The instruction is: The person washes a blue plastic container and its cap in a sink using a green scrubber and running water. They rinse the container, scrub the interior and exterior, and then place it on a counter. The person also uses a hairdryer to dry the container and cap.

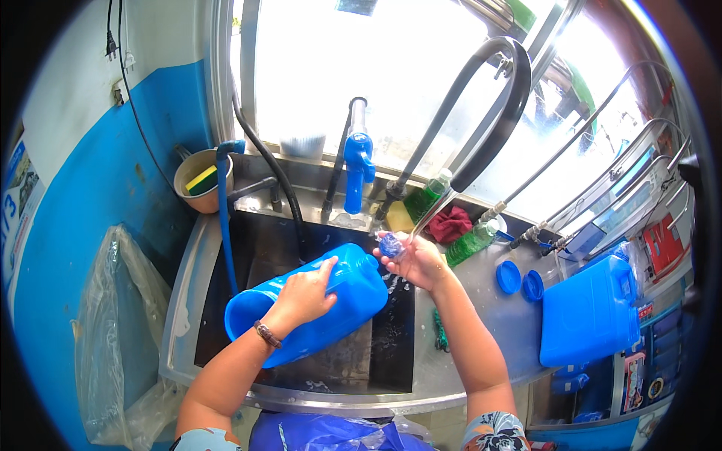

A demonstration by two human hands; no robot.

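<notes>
A blue plastic container (350,289) lies tilted over the sink (391,361), its wide round opening turned to the left. My left hand (302,295) rests on its upper side and steadies it, index finger stretched out. At the container's right end, my right hand (414,263) pinches a small blue round piece that looks like a cap (390,245). Just above the right hand is the thin metal end of the curved black faucet hose (519,98). Something clear and shiny, water or plastic, shows around the small piece; I cannot tell which.
A blue tap (359,169) stands behind the sink. Green bottles (472,242), a red cloth (450,225) and a yellow sponge (399,218) sit behind my right hand. Blue caps (508,277) and a blue jerrycan (587,316) occupy the right counter. A pot (203,201) stands at left.
</notes>
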